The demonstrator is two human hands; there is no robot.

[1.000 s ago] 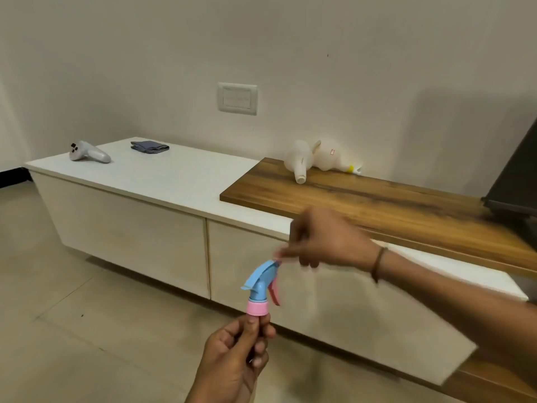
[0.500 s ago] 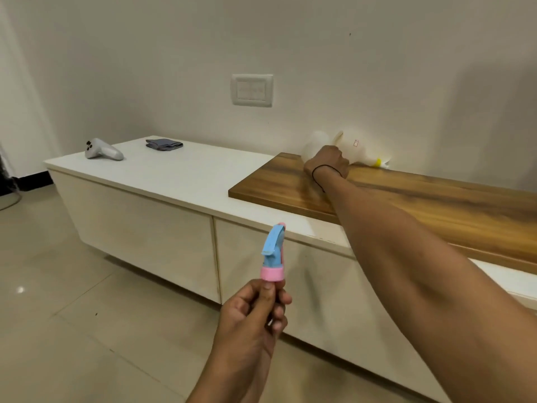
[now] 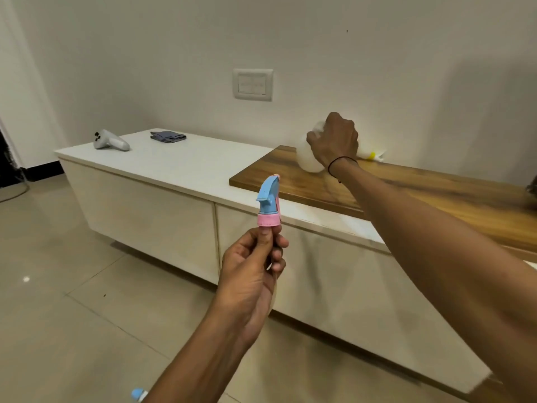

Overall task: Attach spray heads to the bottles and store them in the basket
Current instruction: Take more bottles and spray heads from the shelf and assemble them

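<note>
while left hand (image 3: 250,274) pinches spray head (image 3: 268,203)

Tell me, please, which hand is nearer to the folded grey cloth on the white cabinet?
Hard to tell; probably right. The right hand grips a white bottle to the cloth's right; the left hand is well in front of the cabinet.

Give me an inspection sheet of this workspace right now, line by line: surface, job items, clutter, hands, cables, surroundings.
Surface: long white cabinet top with a wooden board laid on its right part.
Job's things: blue and pink spray head held upright; white bottle on the board; a second bottle behind it, only its yellow-tipped end showing. Basket not in view.
Clutter: grey controller and folded grey cloth at the far left end.
Hands: left hand pinches the spray head's pink collar; right hand grips the white bottle.
Cables: nothing seen.
Surroundings: wall switch plate, tiled floor.
</note>
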